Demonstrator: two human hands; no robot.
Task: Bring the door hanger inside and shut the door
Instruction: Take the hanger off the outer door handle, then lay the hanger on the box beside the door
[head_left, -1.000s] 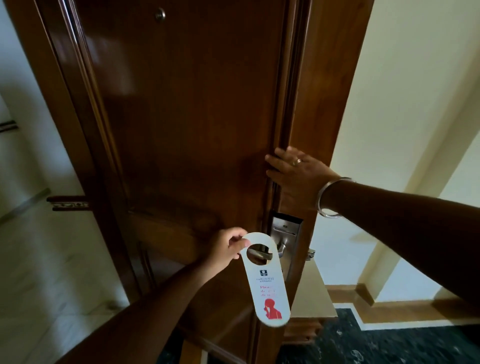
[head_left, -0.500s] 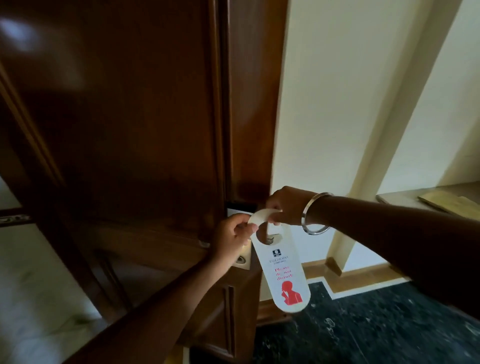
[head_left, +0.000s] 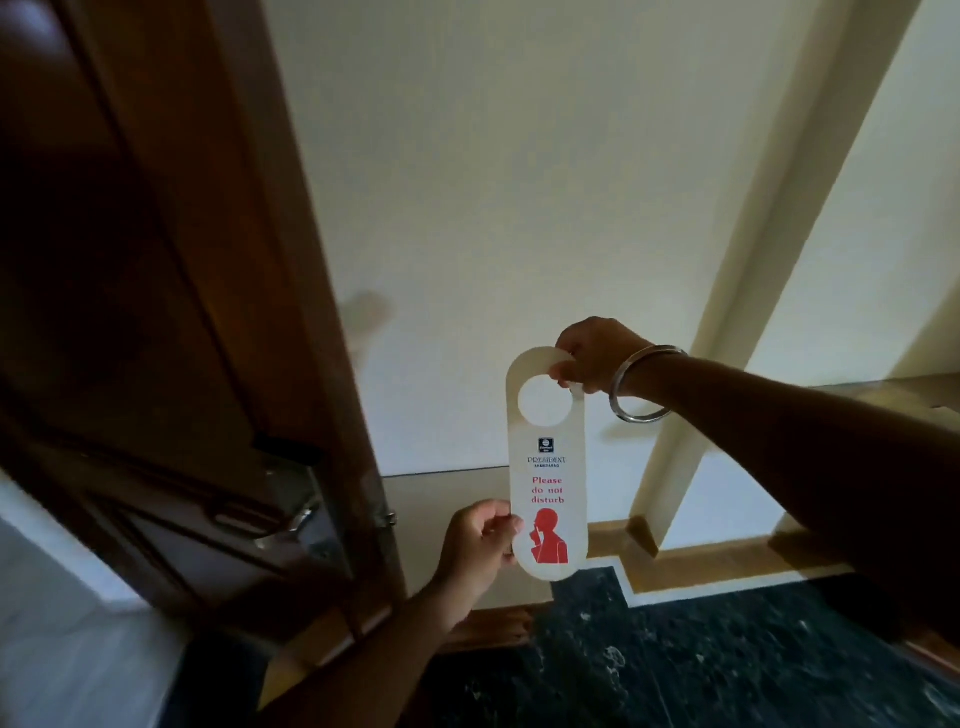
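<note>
Hands hold the door hanger (head_left: 546, 467) up in front of the pale wall (head_left: 519, 182), off the door (head_left: 130, 312). We see the right hand (head_left: 597, 358) pinching its top edge, just beside the round hole. The left hand (head_left: 480, 540) pinches its lower left edge, next to the red picture of a person. The hanger stands upright, and its red words say "Please do not disturb". A silver bangle (head_left: 641, 384) sits on the right wrist. The brown door is on the left, with its metal handle (head_left: 291, 525) near the left hand. The dark floor (head_left: 727, 665) lies near us on the right.
</note>
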